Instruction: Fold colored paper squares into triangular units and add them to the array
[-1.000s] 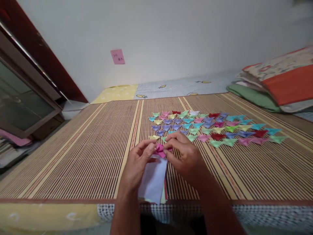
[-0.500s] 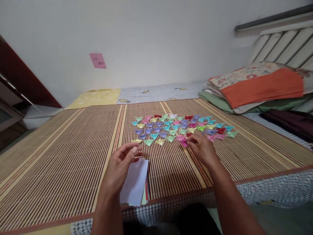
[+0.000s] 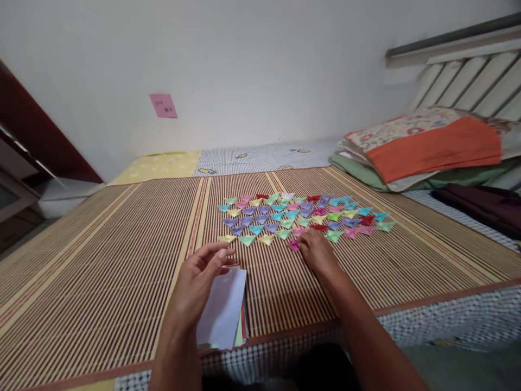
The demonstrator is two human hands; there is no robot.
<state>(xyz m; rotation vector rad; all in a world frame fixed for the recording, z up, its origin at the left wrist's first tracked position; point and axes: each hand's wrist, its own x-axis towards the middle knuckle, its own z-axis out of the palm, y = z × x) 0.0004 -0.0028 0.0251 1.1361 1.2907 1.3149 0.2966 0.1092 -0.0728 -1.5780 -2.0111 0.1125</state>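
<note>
My right hand [image 3: 318, 251] pinches a small magenta folded paper boat [image 3: 293, 245] at the front edge of several rows of similar folded paper boats [image 3: 288, 222] in many colours. The fingertips partly hide the held piece and its neighbours. Over the back end of a stack of paper sheets [image 3: 222, 309], white on top with coloured edges below, hovers my left hand [image 3: 203, 274]. Its fingers are loosely curved, the thumb is apart from them, and nothing shows between them. A yellow folded piece [image 3: 227, 239] lies just beyond its fingertips.
Everything lies on a striped bamboo mat [image 3: 114, 271] over a checked cloth [image 3: 448, 309]. Folded bedding [image 3: 439, 155] with an orange band is piled at the right, beside a white radiator [image 3: 472, 81]. A pink note [image 3: 163, 106] hangs on the wall behind.
My right hand has moved left and slightly toward me with the magenta paper boat, uncovering pieces to its right. My left hand stays nearly still over the sheets.
</note>
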